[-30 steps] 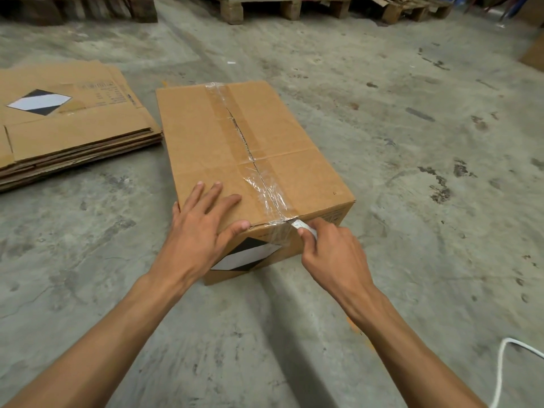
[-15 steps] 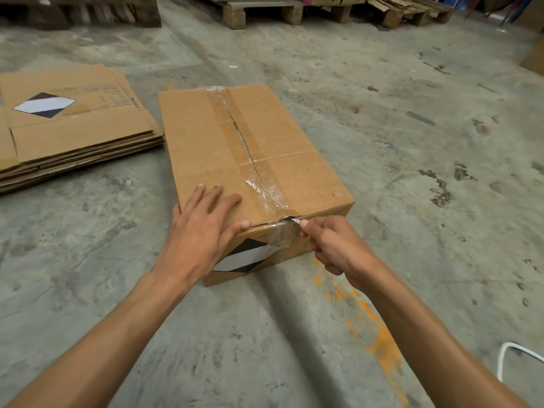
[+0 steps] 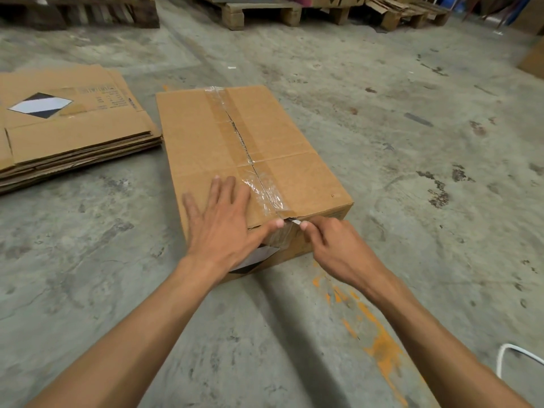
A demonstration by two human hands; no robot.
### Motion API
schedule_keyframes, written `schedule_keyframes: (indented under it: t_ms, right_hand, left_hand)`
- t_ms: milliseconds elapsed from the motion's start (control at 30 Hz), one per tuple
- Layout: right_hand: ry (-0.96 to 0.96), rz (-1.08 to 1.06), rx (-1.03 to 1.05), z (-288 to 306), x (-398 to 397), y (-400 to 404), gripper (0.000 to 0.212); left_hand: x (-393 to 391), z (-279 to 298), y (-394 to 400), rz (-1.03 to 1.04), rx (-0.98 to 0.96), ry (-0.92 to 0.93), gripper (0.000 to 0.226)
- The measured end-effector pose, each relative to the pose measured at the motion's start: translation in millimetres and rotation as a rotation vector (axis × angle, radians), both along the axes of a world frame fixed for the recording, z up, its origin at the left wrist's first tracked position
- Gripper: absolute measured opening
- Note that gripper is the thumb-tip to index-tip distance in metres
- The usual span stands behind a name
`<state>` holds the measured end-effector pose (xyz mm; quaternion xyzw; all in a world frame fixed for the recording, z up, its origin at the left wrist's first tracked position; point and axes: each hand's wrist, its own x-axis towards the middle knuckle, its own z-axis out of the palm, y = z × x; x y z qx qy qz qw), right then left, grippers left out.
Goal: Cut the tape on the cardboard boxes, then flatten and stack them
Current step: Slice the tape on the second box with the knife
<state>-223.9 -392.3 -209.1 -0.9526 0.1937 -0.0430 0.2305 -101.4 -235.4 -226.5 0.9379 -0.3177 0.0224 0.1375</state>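
Observation:
A closed brown cardboard box point(image 3: 203, 142) lies on the concrete floor, with clear tape point(image 3: 265, 191) along its centre seam and down the near side. My left hand point(image 3: 226, 228) lies flat on the box's near top, fingers spread, thumb at the near edge beside the tape. My right hand point(image 3: 332, 245) grips a small white cutter point(image 3: 295, 222), whose tip touches the taped near edge at the seam. To the left sits a stack of flattened boxes point(image 3: 73, 136) with a black-and-white diamond label.
Wooden pallets point(image 3: 259, 10) line the far side of the floor. Another cardboard piece point(image 3: 532, 58) is at the right edge. A white cord point(image 3: 512, 351) curls at the lower right. Orange paint marks point(image 3: 376, 337) streak the floor near my right arm.
My right hand shifted from below the near edge up to the seam corner with the cutter. My left hand slid right, its thumb now beside the tape.

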Motion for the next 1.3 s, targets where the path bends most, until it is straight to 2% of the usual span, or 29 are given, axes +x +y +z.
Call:
schedule_keyframes:
  t_ms: [400, 800, 967, 1167, 1300]
  right_hand:
    - [-0.038, -0.004, -0.075, -4.6, -19.1, 5.3, 0.03]
    - [-0.043, -0.092, -0.182, -11.3, -6.5, 18.6, 0.024]
    - [0.019, -0.107, -0.221, -0.3, 3.3, 28.8, 0.034]
    - [0.034, -0.15, -0.17, -2.0, -3.4, 18.9, 0.028]
    - [0.05, -0.129, -0.132, 0.5, -7.0, 9.4, 0.031]
  left_hand:
    - [5.9, 7.5, -7.0, -0.15, 0.092, -0.232, 0.067]
    - [3.9, 1.7, -6.3, -0.137, 0.055, -0.313, 0.06]
    - [6.9, -2.6, -8.0, -0.131, 0.045, -0.338, 0.059]
    - [7.1, -3.6, -7.4, -0.102, -0.003, -0.368, 0.058]
    - [8.2, -5.1, -6.9, -0.105, -0.003, -0.345, 0.06]
